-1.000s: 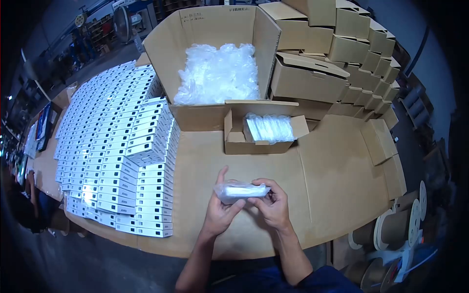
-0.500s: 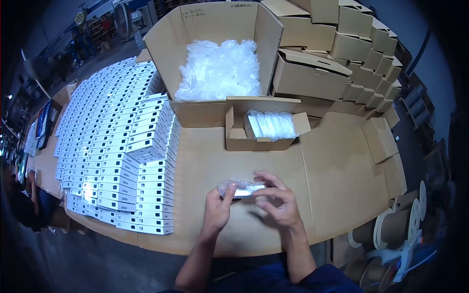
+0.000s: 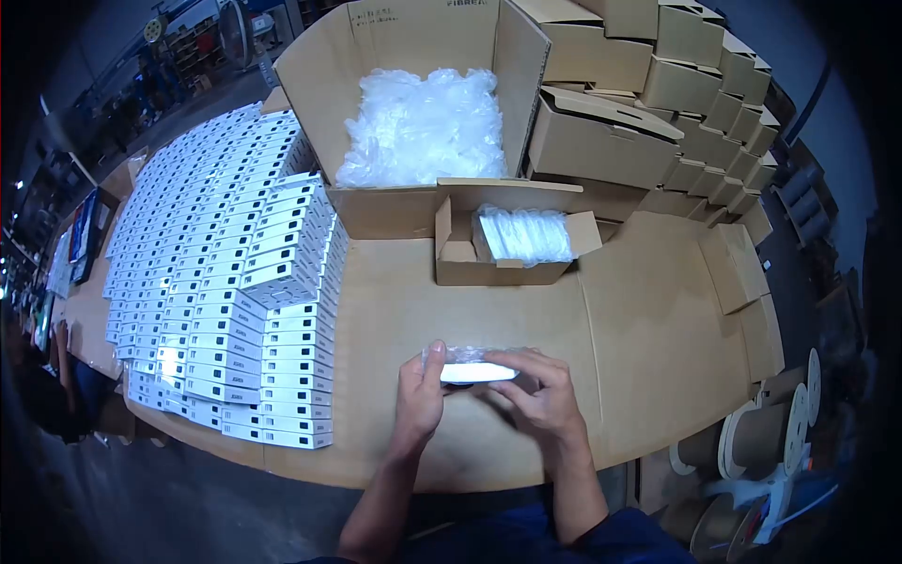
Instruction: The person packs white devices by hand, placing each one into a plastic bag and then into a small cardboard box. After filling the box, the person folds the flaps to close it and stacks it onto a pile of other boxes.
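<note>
A slim white box [image 3: 477, 373] with a clear plastic bag [image 3: 464, 354] around it is held up between my two hands over the table front. My left hand [image 3: 419, 393] grips its left end, thumb on top. My right hand [image 3: 545, 393] has closed on the right end, with the fingers over the bag and the thumb below. The far side of the box is hidden by the plastic and my fingers. Beyond my hands stands a small open carton [image 3: 503, 274], with a row of plastic-wrapped white items [image 3: 528, 235] inside.
Many stacked white boxes [image 3: 216, 310] cover the left of the cardboard-topped table [image 3: 648, 348]. A large carton [image 3: 315, 103] full of clear plastic bags [image 3: 423, 132] stands behind. Folded brown cartons [image 3: 601, 141] are piled at back right. Cable spools [image 3: 742, 442] sit off the right edge.
My right hand's fingers have come down from a raised, spread pose and closed on the right end of the bagged box. The box's white face has turned more towards me.
</note>
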### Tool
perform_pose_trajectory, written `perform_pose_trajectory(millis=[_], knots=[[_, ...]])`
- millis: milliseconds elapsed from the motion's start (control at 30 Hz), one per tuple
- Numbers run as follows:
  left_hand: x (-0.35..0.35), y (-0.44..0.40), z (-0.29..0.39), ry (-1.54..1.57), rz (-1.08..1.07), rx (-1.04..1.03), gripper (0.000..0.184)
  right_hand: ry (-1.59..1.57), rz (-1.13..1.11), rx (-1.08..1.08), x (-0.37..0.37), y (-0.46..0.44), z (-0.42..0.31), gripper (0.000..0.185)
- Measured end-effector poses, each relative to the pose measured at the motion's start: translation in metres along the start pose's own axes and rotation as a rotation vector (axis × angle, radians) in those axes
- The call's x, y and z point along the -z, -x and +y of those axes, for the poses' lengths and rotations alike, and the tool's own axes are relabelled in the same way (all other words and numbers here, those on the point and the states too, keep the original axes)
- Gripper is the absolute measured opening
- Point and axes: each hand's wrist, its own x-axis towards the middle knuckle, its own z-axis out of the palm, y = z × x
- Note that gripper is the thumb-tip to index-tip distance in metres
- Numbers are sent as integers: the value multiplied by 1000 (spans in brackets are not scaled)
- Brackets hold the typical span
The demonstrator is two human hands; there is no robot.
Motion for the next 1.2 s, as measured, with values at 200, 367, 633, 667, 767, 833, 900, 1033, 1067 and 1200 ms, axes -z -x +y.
perform_pose_trajectory(millis=[200,367,633,667,767,833,900,1033,1067,1200], knots=[[-11,19,46,-28,-141,-154,36,-165,30,-164,1,-3,-1,32],[7,17,35,-171,-363,-154,40,-114,6,-59,7,-2,11,36],[14,1,45,-364,-375,-209,30,353,-103,226,29,-29,-24,35],[15,-2,48,-414,-384,-259,29,373,-142,240,30,-31,-24,32],[19,-12,51,-444,-398,-353,33,429,-240,293,32,-42,-26,25],[22,-25,44,-306,-396,-344,46,464,-272,346,37,-53,-30,20],[19,-33,47,-215,-243,-278,58,467,-189,318,44,-66,-31,19],[23,-55,54,-938,19,-581,73,502,119,324,46,-93,-32,17],[27,-61,49,-1146,20,-685,73,526,204,314,42,-100,-28,17],[21,-73,45,-1325,10,-682,71,530,392,359,15,-119,-8,15]])
